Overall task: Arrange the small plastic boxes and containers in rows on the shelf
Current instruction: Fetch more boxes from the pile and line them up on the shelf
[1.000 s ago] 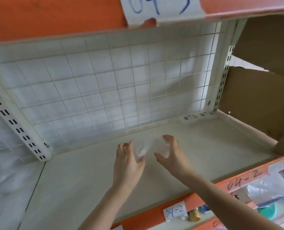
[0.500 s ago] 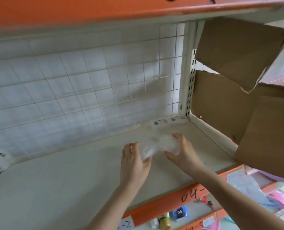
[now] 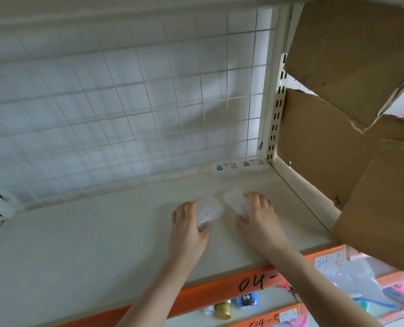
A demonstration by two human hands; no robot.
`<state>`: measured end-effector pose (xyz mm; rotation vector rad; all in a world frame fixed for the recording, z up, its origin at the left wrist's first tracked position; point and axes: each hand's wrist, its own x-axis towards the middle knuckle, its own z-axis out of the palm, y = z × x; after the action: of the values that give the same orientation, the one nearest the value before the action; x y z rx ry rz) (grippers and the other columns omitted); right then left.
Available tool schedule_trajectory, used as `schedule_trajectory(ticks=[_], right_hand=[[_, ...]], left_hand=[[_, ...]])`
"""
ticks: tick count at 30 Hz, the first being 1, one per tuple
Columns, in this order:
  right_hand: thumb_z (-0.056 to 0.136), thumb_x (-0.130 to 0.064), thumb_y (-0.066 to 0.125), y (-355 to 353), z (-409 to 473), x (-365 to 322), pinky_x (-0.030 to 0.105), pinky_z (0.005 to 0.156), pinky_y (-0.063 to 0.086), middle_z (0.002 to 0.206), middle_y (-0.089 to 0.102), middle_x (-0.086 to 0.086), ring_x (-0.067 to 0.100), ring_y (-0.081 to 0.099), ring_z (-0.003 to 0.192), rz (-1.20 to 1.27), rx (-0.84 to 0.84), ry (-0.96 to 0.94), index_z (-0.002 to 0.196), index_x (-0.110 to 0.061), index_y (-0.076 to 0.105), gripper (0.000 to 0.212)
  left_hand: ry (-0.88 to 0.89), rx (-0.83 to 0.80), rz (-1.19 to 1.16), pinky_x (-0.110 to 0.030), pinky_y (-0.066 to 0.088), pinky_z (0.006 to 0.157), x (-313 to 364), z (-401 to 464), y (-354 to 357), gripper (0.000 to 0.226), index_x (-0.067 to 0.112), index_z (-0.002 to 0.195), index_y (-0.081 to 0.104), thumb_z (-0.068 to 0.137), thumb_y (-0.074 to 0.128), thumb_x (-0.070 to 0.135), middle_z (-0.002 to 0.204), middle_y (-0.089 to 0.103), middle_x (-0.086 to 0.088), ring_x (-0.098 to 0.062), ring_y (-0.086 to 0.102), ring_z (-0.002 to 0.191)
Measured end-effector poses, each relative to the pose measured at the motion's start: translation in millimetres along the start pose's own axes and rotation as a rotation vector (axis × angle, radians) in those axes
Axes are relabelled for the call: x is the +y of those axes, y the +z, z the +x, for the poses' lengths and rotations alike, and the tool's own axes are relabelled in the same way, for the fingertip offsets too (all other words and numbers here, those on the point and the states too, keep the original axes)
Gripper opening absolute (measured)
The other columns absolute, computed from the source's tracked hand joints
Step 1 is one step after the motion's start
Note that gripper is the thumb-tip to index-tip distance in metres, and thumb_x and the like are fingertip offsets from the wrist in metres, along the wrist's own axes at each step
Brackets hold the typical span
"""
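Note:
Each hand holds a small clear plastic container low over the cream shelf (image 3: 102, 244), right of its middle. My left hand (image 3: 188, 224) grips one clear container (image 3: 210, 210) between thumb and fingers. My right hand (image 3: 258, 214) grips the other clear container (image 3: 234, 199). A narrow gap separates the two containers. Two small clear boxes with printed labels (image 3: 237, 166) lie side by side at the back right corner, against the wire grid. Whether the held containers touch the shelf cannot be told.
A white wire grid (image 3: 125, 102) backs the shelf. Torn cardboard (image 3: 349, 138) walls off the right side and juts forward at the front right. The front lip is orange (image 3: 220, 291), marked "04-". Small bottles and bagged items lie on the lower shelf (image 3: 243, 303).
The two containers, held together in front of me before, are now apart and lower, nearer the shelf. Both hands have moved right, toward the back right corner. The camera has swung right.

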<state>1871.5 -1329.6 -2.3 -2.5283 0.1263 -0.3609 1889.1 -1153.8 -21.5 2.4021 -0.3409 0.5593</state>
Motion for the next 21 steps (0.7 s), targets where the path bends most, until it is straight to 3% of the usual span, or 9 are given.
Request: schedule_trajectory(ticks=[5,11,13,16,19,21], right_hand=[[0.079,-0.021,0.062,6,-2,2,0.043,0.099,0.040,0.134,0.046,0.016,0.035,0.044,0.123,-0.084,0.107,-0.212,0.125,-0.008,0.049,0.049],[0.074,-0.015,0.067,3,-2,-1,0.038,0.101,0.040,0.123,0.058,0.003,0.024,0.052,0.114,0.017,0.077,-0.448,0.120,-0.014,0.056,0.047],[0.077,-0.016,0.071,-3,0,-3,0.028,0.093,0.045,0.113,0.061,-0.003,0.015,0.057,0.104,0.206,0.070,-0.404,0.115,-0.015,0.057,0.040],[0.082,-0.028,0.071,-19,9,-12,0.015,0.076,0.046,0.103,0.063,-0.008,0.000,0.058,0.088,0.543,-0.001,-0.145,0.121,-0.022,0.047,0.046],[0.084,-0.032,0.068,-28,31,-16,0.019,0.064,0.048,0.092,0.063,-0.003,0.006,0.059,0.079,0.595,0.001,-0.035,0.122,-0.026,0.045,0.045],[0.088,-0.029,0.064,-30,46,-18,0.022,0.059,0.051,0.094,0.061,-0.002,0.011,0.059,0.079,0.600,-0.027,0.005,0.122,-0.021,0.047,0.038]], left_hand=[[-0.005,0.026,-0.038,-0.014,0.032,0.088,3,0,-4,0.046,0.006,0.112,0.062,0.078,0.070,0.035,0.106,0.061,-0.007,-0.023,0.056,0.101],[0.124,0.018,-0.231,-0.013,0.043,0.078,12,0,-14,0.041,0.012,0.103,0.063,0.083,0.054,0.047,0.097,0.060,0.005,-0.004,0.054,0.084],[0.094,0.007,-0.330,-0.014,0.045,0.069,15,5,-16,0.038,0.016,0.100,0.063,0.086,0.049,0.048,0.094,0.062,0.003,-0.004,0.056,0.078],[-0.123,-0.026,-0.580,-0.016,0.046,0.060,23,25,-23,0.030,0.021,0.094,0.059,0.091,0.048,0.048,0.085,0.064,0.001,-0.001,0.059,0.065],[-0.232,-0.094,-0.643,-0.015,0.045,0.052,28,49,-23,0.010,0.011,0.092,0.057,0.094,0.052,0.019,0.078,0.064,-0.003,-0.002,0.059,0.053],[-0.265,-0.117,-0.647,-0.015,0.045,0.050,28,62,-20,0.004,0.011,0.095,0.055,0.094,0.053,0.015,0.076,0.065,-0.002,-0.004,0.060,0.051]])
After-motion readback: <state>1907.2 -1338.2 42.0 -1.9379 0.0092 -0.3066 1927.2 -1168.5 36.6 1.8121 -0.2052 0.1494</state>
